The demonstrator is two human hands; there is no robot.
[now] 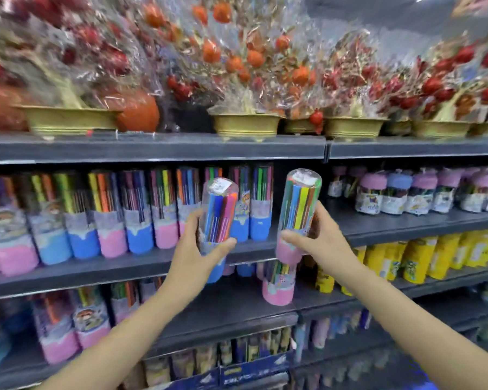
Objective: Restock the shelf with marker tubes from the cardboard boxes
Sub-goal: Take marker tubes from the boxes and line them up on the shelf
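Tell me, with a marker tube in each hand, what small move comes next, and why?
Probably set the pink-based tube in the right hand into the bare shelf space right of the standing row. The left hand holds the blue-based tube before filled spots.

Blue-based marker tube (217, 220), pink-based marker tube (296, 218) (both with multicoloured pens), grey shelf (392, 229).

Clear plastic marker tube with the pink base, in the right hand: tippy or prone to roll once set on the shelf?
The clear plastic marker tube with the pink base is tall and narrow, so probably tippy upright. Its round body would likely roll if laid flat. The smooth wall may be slippery; the right hand wraps it low.
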